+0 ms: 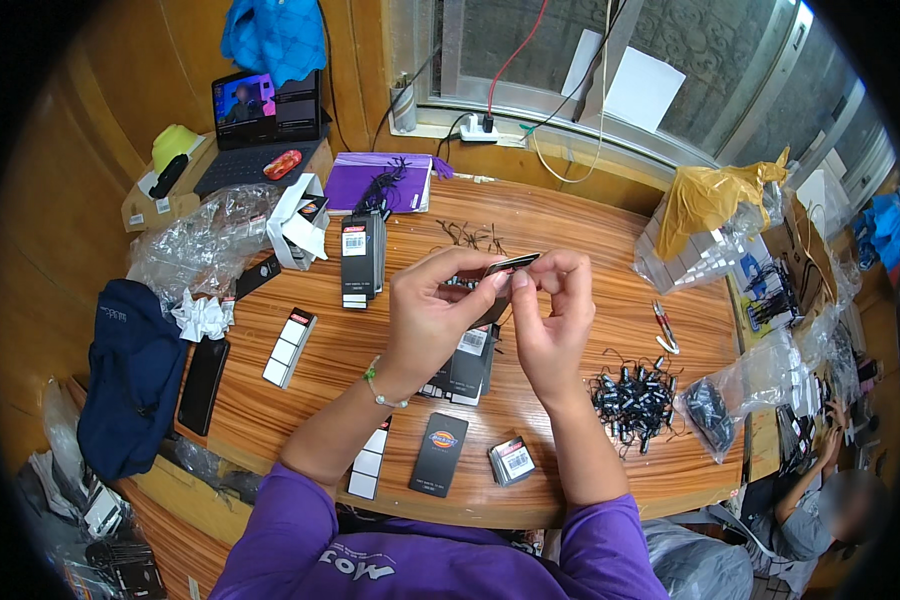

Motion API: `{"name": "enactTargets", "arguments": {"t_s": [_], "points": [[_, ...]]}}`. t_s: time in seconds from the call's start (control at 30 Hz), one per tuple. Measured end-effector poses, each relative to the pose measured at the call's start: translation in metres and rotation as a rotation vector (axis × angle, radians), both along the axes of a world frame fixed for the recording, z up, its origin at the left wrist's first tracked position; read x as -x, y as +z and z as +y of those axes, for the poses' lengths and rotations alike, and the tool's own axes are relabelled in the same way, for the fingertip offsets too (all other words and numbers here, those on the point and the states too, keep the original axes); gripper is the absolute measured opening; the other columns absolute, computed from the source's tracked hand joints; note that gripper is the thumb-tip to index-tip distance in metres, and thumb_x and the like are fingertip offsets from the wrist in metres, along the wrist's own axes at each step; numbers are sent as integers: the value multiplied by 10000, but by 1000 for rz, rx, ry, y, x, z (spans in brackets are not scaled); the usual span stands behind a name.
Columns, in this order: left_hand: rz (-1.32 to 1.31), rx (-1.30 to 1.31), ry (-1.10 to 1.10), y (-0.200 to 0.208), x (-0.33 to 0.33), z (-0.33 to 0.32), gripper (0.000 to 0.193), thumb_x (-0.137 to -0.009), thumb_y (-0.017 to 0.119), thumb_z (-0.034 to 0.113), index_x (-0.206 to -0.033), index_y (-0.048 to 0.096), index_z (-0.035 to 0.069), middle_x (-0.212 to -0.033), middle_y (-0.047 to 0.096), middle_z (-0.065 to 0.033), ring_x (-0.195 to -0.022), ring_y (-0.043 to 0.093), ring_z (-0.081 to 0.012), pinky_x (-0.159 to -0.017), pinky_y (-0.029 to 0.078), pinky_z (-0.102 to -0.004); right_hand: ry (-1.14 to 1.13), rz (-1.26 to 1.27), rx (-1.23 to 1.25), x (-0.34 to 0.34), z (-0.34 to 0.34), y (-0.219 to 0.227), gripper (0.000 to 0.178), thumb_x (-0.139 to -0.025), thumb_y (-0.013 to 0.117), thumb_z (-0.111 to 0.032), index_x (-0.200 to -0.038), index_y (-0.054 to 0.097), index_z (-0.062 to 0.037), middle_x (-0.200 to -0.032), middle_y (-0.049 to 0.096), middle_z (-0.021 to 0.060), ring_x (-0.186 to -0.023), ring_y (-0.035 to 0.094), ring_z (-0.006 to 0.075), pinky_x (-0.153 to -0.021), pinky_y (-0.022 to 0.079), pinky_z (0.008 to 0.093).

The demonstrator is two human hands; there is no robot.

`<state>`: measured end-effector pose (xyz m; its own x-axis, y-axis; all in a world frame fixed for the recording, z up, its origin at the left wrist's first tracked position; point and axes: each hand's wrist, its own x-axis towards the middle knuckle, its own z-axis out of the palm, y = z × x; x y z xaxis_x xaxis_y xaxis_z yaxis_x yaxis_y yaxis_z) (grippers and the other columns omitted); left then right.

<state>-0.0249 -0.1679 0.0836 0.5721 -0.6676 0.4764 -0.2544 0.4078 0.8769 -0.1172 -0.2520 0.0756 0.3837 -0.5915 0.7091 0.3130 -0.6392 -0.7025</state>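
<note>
Above the middle of the table, my left hand (438, 300) pinches a dark hang tag (513, 264) seen nearly edge-on. Close beside it, my right hand (552, 315) has its thumb and fingers closed at the tag's other end. Below my hands lies a stack of black hang tags (465, 372) with white labels, partly hidden by my left hand and wrist. Nearer me are a single black tag (438, 455), a strip of white labels (368, 462) and a small stack of label cards (512, 461). A heap of black string loops (632, 402) lies to the right.
Farther back stand a bundle of strung tags (362, 255), a purple notebook (375, 182) and a laptop (262, 120). A phone (204, 386) and navy pouch (130, 380) lie left. Pens (665, 328) and plastic bags (710, 225) are right; another person (805, 510) sits beyond.
</note>
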Motion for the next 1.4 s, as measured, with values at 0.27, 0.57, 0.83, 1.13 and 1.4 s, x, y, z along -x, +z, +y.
{"name": "enactTargets", "arguments": {"t_s": [0.27, 0.57, 0.83, 1.13, 1.4], "points": [[-379, 61, 57, 7, -7, 2, 151, -737, 641, -37, -883, 653, 2, -825, 632, -86, -736, 634, -168, -625, 505, -239, 133, 21, -176, 1, -3, 5, 158, -832, 516, 33, -982, 476, 7, -709, 545, 50, -623, 495, 83, -580, 410, 222], [-1057, 145, 389, 9, -19, 5, 187, -653, 640, 59, -836, 658, 92, -844, 609, -12, -869, 579, -213, -816, 466, -391, 470, 102, -512, 9, -10, 14, 155, -885, 514, -88, -1022, 509, -16, -786, 555, -6, -722, 464, 37, -687, 368, 190], [-1126, 45, 196, 5, -17, 1, 146, -691, 610, 78, -827, 653, 105, -836, 599, -1, -858, 575, -189, -847, 444, -394, 381, 27, -640, 9, -28, 5, 63, -880, 532, -114, -902, 542, -55, -986, 543, 32, -867, 473, 78, -763, 390, 222], [-681, -77, -58, -4, -12, -7, 233, -769, 645, 136, -992, 640, 70, -893, 646, -70, -759, 627, -216, -639, 511, -288, 603, -443, -573, 32, -48, 28, 90, -918, 483, -141, -963, 465, -65, -720, 490, 30, -680, 470, 120, -695, 430, 263], [-613, -445, -75, -25, -31, 58, 381, -760, 655, 205, -1107, 584, 63, -1089, 597, -110, -980, 570, -283, -840, 445, -343, 390, -240, -361, 45, -40, 40, 259, -870, 486, -33, -1126, 457, 0, -769, 524, 49, -758, 504, 121, -726, 424, 227]]}}
